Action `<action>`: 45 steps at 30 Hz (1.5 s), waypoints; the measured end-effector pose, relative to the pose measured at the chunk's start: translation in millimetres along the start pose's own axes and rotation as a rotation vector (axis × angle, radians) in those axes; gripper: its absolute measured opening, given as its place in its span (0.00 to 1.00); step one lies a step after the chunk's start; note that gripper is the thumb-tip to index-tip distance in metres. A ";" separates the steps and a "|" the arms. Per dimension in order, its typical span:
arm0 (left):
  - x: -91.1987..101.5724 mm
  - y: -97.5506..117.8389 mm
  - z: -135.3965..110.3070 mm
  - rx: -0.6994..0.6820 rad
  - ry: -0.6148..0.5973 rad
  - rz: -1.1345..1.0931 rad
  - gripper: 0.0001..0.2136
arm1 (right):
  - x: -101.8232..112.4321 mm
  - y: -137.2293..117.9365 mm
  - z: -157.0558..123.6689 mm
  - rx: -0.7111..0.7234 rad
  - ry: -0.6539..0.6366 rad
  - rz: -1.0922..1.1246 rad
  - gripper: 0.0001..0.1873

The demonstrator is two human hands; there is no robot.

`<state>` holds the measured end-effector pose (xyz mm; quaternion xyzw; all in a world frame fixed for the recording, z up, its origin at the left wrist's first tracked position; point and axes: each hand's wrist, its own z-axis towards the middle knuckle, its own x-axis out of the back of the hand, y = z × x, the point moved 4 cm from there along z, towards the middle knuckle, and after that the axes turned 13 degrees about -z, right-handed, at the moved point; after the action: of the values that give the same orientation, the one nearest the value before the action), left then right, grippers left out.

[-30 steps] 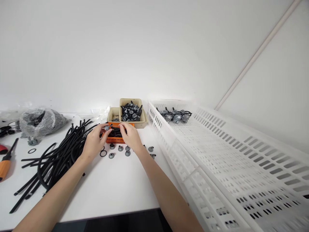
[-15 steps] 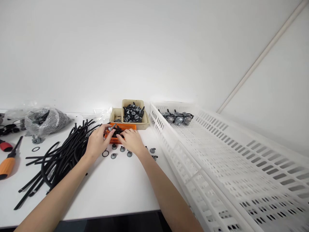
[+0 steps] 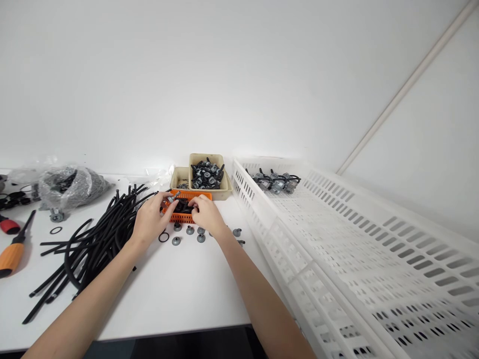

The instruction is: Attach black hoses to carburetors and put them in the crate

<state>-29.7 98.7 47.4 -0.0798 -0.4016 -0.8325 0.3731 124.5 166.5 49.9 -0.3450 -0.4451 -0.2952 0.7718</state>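
Observation:
My left hand (image 3: 151,218) pinches a small grey part with a short spout (image 3: 173,198) between thumb and fingers, above the left side of an orange basket (image 3: 183,218). Black pieces (image 3: 184,205) lie in this basket; their kind is hard to make out. At its right end, my right hand (image 3: 207,215) has its fingers curled in over the rim, and whatever they grip is hidden. Just in front of the basket, several grey cone-shaped caps (image 3: 176,241) rest on the white table, with a black rubber ring (image 3: 163,237) to their left.
Black hoses (image 3: 101,239) lie heaped left of my left arm. Beyond them are an orange-handled screwdriver (image 3: 12,255) and a plastic bag of parts (image 3: 73,187). Beige trays (image 3: 179,174) stand behind the basket. A large white crate (image 3: 277,229) on the right holds assembled parts (image 3: 277,182).
My right hand has drawn back slightly to the right, its fingers now more curled at the basket's edge, uncovering more black pieces. My left hand stays put with the grey part.

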 end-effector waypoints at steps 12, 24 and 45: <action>-1.2 -1.2 -0.7 0.023 -0.021 0.007 0.14 | -0.5 15.9 7.6 0.015 -0.006 0.316 0.14; -3.2 2.4 -1.7 -0.050 -0.048 0.010 0.14 | 10.6 17.7 13.3 -0.267 0.112 1.219 0.09; -4.3 1.7 -2.5 -0.215 -0.035 0.061 0.13 | 2.9 -0.7 7.4 -0.161 -0.069 1.298 0.13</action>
<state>-25.1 98.6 44.9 -0.1461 -0.3139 -0.8575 0.3806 121.6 171.5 55.4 -0.6096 -0.1474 0.2093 0.7502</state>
